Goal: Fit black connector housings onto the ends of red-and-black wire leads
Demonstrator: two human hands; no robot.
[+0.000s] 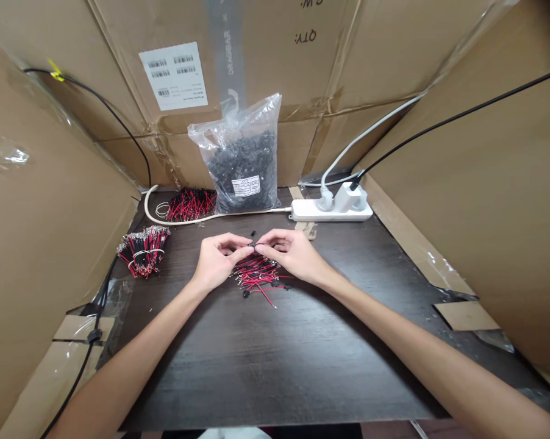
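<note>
The left hand [216, 261] and right hand [297, 256] meet, angled inward, both pinching a small black piece [252, 245] (too tiny for detail) over loose wires [255, 277] they partly hide, a filled bag [245, 161] and power strip [311, 210] beyond.

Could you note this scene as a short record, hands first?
Left hand: pinching a tiny black piece
Right hand: pinching at the same piece
Beneath hands: loose pile of thin red and black wires
Left: tied bundle of red and black wires, silvery ends
Back: clear plastic bag of small black parts
Right rear: white rectangular power strip, plugs inserted
</note>
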